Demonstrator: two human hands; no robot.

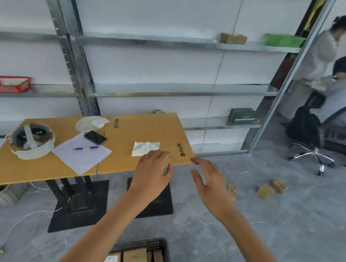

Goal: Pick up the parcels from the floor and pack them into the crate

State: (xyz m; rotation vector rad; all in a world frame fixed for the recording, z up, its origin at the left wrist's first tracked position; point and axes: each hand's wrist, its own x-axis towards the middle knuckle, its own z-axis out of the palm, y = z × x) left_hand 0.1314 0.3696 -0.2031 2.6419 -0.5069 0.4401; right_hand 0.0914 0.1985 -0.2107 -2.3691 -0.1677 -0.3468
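Observation:
A black plastic crate (156,244) stands at the bottom centre, holding several brown cardboard parcels (134,261), one with a white label. Three small brown parcels lie on the grey floor to the right: one (232,191) partly behind my right hand, one (265,191) further right, and one (279,185) beside it. My left hand (152,174) and my right hand (210,183) are both held out in front of me, empty, fingers apart, near the table's front corner.
A wooden table (124,134) on black bases carries a headset, paper, pen, phone and tissue. Metal shelving lines the white wall behind. Two persons and office chairs (337,136) are at the far right. White cables trail on the floor at left.

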